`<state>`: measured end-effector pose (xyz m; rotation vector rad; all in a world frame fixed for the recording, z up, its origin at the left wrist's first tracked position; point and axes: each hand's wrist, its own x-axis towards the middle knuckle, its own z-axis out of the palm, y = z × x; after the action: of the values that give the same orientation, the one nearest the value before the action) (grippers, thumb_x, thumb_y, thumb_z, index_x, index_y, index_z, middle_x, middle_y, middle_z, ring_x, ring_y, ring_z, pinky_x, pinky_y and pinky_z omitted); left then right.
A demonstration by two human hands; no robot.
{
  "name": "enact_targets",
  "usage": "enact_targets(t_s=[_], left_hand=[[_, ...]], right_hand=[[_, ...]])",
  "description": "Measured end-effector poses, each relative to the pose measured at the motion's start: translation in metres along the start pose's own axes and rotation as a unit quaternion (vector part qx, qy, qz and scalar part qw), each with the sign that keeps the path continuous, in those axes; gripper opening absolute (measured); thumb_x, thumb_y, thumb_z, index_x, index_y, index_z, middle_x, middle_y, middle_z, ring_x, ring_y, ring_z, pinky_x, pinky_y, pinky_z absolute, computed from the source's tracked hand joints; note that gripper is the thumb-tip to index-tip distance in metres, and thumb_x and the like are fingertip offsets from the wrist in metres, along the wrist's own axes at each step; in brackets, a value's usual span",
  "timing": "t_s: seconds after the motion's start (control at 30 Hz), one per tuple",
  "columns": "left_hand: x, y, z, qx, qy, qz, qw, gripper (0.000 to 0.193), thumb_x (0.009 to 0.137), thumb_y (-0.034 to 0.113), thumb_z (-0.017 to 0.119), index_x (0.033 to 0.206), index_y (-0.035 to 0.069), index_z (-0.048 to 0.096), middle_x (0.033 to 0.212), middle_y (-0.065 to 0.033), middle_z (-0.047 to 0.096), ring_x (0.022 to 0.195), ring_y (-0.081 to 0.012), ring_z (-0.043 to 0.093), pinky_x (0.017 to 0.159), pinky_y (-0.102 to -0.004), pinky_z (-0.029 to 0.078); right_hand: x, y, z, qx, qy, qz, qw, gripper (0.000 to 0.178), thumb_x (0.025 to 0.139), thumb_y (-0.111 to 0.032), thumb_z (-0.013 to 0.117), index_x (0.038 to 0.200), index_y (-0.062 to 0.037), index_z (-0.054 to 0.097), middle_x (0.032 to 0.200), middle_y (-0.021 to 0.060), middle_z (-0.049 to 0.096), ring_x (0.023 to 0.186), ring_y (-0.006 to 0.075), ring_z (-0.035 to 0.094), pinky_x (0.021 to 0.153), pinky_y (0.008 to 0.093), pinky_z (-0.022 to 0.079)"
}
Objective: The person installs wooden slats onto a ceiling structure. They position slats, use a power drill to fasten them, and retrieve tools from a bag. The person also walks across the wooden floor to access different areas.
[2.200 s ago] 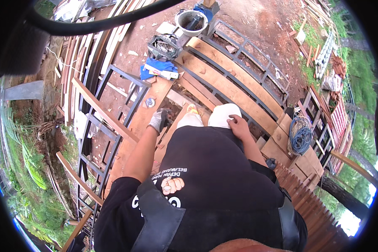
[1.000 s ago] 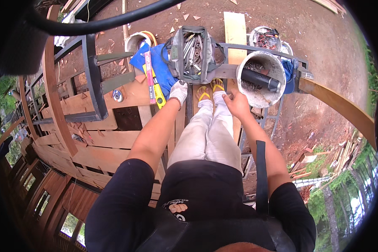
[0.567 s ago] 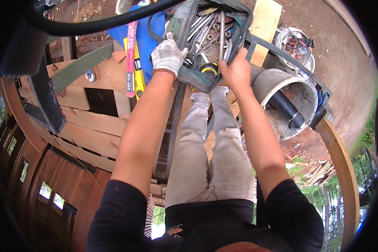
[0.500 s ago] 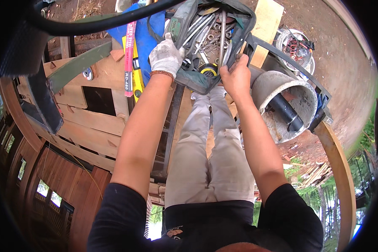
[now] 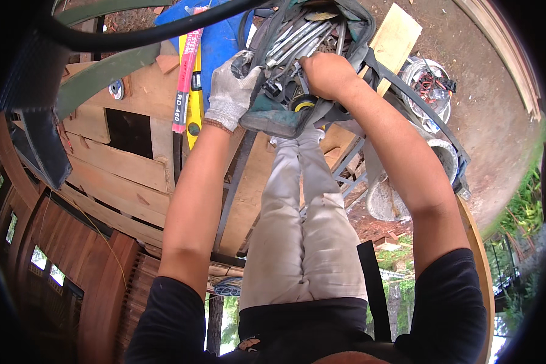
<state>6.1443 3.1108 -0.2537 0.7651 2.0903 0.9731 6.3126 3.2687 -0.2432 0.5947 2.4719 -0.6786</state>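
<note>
A dark green fabric tool bag (image 5: 277,119) lies open in front of me. My left hand (image 5: 233,88), in a whitish knit glove, is closed on the bag's left edge. My bare right hand (image 5: 329,74) reaches into the bag with its fingers curled down among the tools. The fingertips are partly hidden, and I cannot make out what they hold. Long metal spanners (image 5: 294,45) lie heaped toward the far side. Close below the right hand sits a black and yellow tape measure (image 5: 303,102).
Left of the bag, a pink narrow packet (image 5: 188,73) and a yellow spirit level (image 5: 194,118) lie by a blue sheet (image 5: 213,51). On the right are a board (image 5: 397,42), a white bucket with red wires (image 5: 428,91) and a cement-stained bucket (image 5: 385,197), partly behind my arm.
My right hand has left the bag's right edge and moved up and inward, into the tools. A long rod in the bag has shifted. My left hand still grips the left side.
</note>
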Motion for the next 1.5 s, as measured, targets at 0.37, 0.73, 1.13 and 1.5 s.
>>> enact_targets(t_s=[0.37,0.73,1.13,1.5], left_hand=[[-0.002,0.012,-0.014,0.027,-0.015,-0.014,0.999,0.039,0.083,0.014,0.079,0.115,-0.004,0.067,0.104,-0.0069,0.072,0.094,-0.0128,0.066,0.087,-0.0268,0.052],[0.003,0.004,-0.010,0.002,-0.028,-0.034,0.999,0.041,0.083,0.015,0.080,0.117,-0.004,0.065,0.104,-0.0073,0.072,0.091,-0.0123,0.066,0.086,-0.0270,0.053],[-0.004,0.024,-0.011,0.070,-0.027,-0.018,0.997,0.041,0.081,0.019,0.080,0.115,-0.001,0.068,0.107,-0.0131,0.074,0.095,-0.0196,0.071,0.086,-0.0312,0.055],[-0.028,0.040,0.016,-0.010,-0.070,-0.005,0.997,0.036,0.082,0.017,0.076,0.112,-0.002,0.068,0.107,-0.0160,0.073,0.098,-0.0256,0.071,0.088,-0.0328,0.054]], right_hand=[[0.052,0.011,0.016,-0.162,0.120,-0.068,0.977,0.034,0.094,-0.016,0.049,0.126,-0.0110,0.058,0.128,0.0083,0.056,0.123,0.0253,0.053,0.102,0.0401,0.046],[0.056,0.016,0.012,-0.215,0.061,-0.110,0.969,0.033,0.094,-0.018,0.048,0.124,-0.0135,0.062,0.127,0.0058,0.061,0.124,0.0240,0.053,0.102,0.0418,0.044],[0.057,0.018,-0.006,-0.169,-0.035,-0.160,0.972,0.040,0.085,-0.017,0.060,0.125,-0.0140,0.063,0.120,0.0095,0.067,0.107,0.0274,0.067,0.100,0.0400,0.045],[-0.024,0.051,-0.049,-0.137,-0.053,-0.306,0.941,0.026,0.060,-0.011,0.072,0.086,-0.0121,0.071,0.095,0.0034,0.064,0.101,0.0238,0.060,0.099,0.0376,0.044]])
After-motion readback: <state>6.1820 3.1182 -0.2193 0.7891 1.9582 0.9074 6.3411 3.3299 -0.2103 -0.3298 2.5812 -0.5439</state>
